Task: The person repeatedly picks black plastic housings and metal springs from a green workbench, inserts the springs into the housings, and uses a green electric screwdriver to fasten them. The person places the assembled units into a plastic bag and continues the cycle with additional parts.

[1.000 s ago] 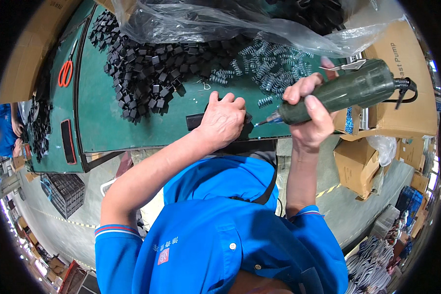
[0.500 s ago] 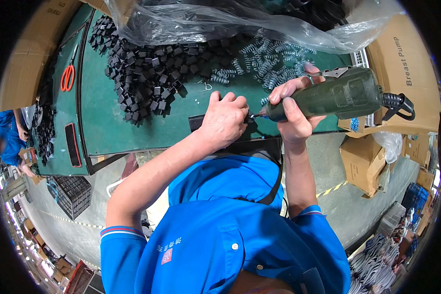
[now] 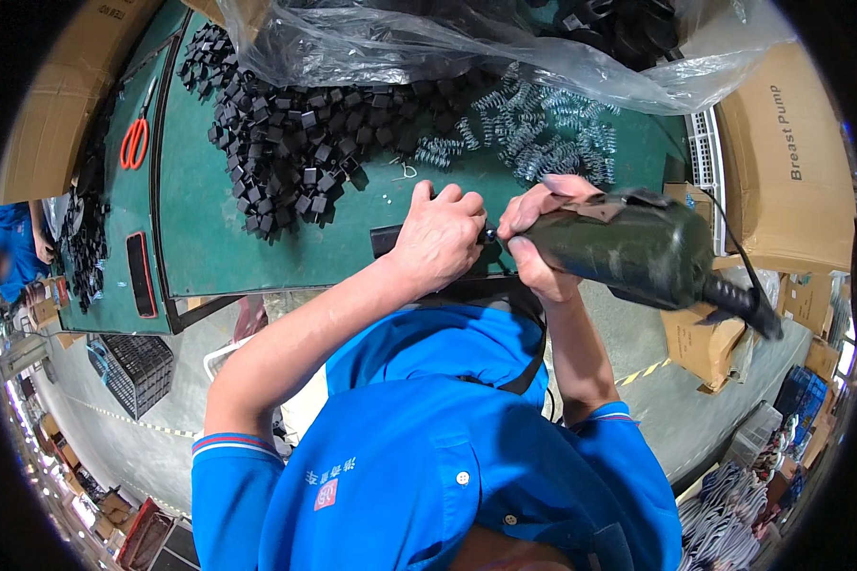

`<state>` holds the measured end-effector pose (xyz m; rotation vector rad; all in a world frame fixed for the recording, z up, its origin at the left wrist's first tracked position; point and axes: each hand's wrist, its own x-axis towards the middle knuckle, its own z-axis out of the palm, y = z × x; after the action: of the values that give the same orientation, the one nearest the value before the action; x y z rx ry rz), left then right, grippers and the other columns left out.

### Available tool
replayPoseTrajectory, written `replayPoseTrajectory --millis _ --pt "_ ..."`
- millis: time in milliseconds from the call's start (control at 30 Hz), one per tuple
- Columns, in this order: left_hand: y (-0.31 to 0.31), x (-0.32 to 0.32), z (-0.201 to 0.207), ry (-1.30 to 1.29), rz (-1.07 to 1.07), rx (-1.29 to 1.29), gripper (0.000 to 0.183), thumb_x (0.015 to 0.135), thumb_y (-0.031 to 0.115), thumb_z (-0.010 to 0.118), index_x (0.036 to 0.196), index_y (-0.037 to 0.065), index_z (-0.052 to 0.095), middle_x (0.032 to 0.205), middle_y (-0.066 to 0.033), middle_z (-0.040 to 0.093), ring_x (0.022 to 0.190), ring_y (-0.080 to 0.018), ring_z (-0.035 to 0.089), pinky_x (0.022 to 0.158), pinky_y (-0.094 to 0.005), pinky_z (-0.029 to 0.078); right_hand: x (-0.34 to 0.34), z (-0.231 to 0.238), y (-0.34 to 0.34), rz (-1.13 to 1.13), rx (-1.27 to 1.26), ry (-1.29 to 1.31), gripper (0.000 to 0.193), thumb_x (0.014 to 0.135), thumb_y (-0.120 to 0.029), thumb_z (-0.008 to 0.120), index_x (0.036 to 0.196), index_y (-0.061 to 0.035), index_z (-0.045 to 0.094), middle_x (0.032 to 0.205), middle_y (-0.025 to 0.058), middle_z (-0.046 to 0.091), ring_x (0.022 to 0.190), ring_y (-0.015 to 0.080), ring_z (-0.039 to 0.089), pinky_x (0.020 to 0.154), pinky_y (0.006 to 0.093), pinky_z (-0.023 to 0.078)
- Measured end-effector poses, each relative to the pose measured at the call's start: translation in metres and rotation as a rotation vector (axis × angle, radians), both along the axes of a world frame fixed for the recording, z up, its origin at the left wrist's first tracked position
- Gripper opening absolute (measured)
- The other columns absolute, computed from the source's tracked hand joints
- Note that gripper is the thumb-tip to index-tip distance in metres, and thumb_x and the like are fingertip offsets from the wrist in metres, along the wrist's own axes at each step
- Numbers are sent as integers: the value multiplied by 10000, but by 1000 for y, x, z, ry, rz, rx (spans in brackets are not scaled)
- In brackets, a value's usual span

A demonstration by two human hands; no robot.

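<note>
the left hand [image 3: 440, 236] lies knuckles-up at the near edge of the green work mat [image 3: 200, 238], fingers curled together and pressing down on a small black part [image 3: 388, 238] that pokes out at its nine o'clock side; whether the fingertips pinch it underneath cannot be told; the right hand [image 3: 535, 238] sits just beside it at three o'clock, fingers wrapped tight round the front of a dark green electric screwdriver [image 3: 638, 249], whose tip points toward the left hand at nine o'clock and whose black cable end trails off toward four o'clock; at twelve o'clock from the hands a loose scatter of metal coil springs [image 3: 533, 133] lies on the mat; at ten o'clock a heap of small black plastic pieces [image 3: 295, 143] spreads across it; orange-handled scissors [image 3: 134, 141] lie farther out at ten o'clock; a clear plastic bag [image 3: 428, 43] droops over the far side of the mat; a brown cardboard box [image 3: 790, 162] stands at two o'clock.
</note>
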<state>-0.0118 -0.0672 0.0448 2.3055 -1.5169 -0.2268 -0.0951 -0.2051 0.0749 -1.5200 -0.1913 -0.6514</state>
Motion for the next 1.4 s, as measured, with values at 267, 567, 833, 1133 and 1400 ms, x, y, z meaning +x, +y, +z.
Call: replayPoseTrajectory --millis 267,567,833,1133,1400 --pt "2 0 -2 -15 -37 -88 233 701 217 696 917 129 687 901 -40 573 938 -242 550 786 -444 356 -8 -17 -7 36 -102 84 608 706 13 659 1291 -16 494 1039 97 581 930 194 596 859 370 507" --pt "1 5 0 -34 -58 64 418 688 261 763 1067 91 719 953 -61 592 959 -257 560 842 -439 384 -23 44 -39 -252 258 338 536 694 -46 753 1178 56 544 813 33 625 692 116 596 681 281 481" --pt "8 4 17 48 8 52 417 699 221 789 1077 63 709 978 -87 616 975 -294 565 875 -435 385 -72 -9 -121 -870 -723 1170 687 758 -311 755 1342 -47 508 1066 215 684 1004 364 668 856 472 525" --pt "203 -8 66 -40 614 201 347 733 248 750 999 35 688 893 -133 606 912 -323 602 819 -441 460 -138 7 -229 -1002 -1006 1448 262 752 -234 728 958 -74 710 1023 217 695 981 387 664 841 478 521" --pt "422 -88 -8 265 1193 1110 441 752 339 733 1118 94 708 1025 -183 719 984 -335 695 865 -438 535 -126 4 -238 -908 -985 1254 215 636 -98 801 702 11 628 809 184 660 807 364 660 669 460 491"
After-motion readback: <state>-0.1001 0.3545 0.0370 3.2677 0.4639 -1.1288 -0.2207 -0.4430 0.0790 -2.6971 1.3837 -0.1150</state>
